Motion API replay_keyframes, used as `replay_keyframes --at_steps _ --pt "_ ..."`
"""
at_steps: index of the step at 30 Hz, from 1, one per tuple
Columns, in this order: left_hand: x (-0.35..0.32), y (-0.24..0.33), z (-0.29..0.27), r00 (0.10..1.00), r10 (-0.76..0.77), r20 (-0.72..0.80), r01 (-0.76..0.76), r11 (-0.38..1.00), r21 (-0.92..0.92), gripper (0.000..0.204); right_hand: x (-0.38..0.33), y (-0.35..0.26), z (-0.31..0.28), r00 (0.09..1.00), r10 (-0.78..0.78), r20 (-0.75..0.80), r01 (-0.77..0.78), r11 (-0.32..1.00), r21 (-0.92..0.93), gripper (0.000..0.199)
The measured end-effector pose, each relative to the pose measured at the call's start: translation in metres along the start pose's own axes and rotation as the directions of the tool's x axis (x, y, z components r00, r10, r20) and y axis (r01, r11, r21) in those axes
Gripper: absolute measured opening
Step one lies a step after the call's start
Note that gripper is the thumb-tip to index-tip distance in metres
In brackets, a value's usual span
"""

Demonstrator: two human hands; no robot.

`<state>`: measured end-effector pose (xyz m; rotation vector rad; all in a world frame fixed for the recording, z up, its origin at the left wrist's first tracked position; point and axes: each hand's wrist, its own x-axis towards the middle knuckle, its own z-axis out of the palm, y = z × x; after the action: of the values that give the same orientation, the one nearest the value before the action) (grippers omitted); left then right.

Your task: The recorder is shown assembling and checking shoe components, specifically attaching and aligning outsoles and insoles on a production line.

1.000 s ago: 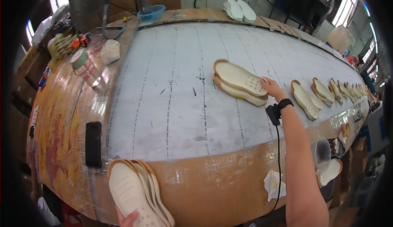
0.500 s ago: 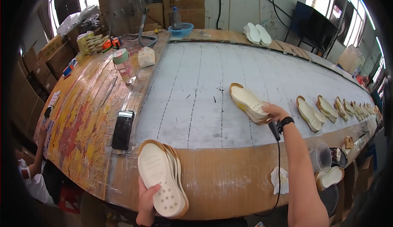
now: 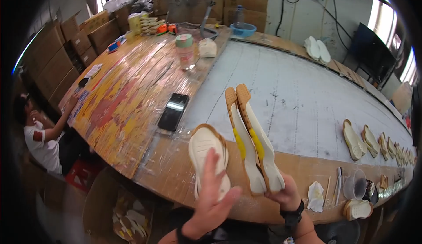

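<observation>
My right hand grips a pair of shoe soles by their lower ends. They stand on edge side by side, showing cream sides, tan undersides and yellow patches. To their left, a stack of cream soles with tan rims lies on the cardboard-covered table edge. My left hand is in front of this stack with its fingers spread and nothing in it; it hides part of the stack. Whether it touches the soles I cannot tell.
A row of soles runs along the right side of the white tabletop. A black phone, a lidded bottle and a clear plastic tub stand about. Another person sits at far left.
My right hand has brought its soles nearer and turned them on edge beside the stack. My left hand has let go of the stack and opened. The view has swung left.
</observation>
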<state>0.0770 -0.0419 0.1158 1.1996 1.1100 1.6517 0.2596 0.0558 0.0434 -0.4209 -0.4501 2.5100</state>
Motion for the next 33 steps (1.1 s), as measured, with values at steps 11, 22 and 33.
replay_keyframes --at_steps 11,22,33 --pt "0.002 -0.039 0.032 0.992 -0.122 0.014 0.122 0.964 -0.237 0.070 -0.038 0.046 0.025 0.965 -0.144 -0.220 0.121 0.986 -0.114 0.041" --pt "-0.004 -0.036 0.049 0.983 -0.179 0.038 0.180 0.984 -0.010 0.092 -0.057 0.067 0.004 0.911 -0.342 -0.231 0.271 0.917 -0.292 0.058" --pt "0.029 -0.049 0.076 0.902 -0.423 0.082 0.383 0.700 -0.603 0.063 -0.061 0.004 0.044 0.576 -0.785 0.226 0.322 -0.037 -0.946 0.095"
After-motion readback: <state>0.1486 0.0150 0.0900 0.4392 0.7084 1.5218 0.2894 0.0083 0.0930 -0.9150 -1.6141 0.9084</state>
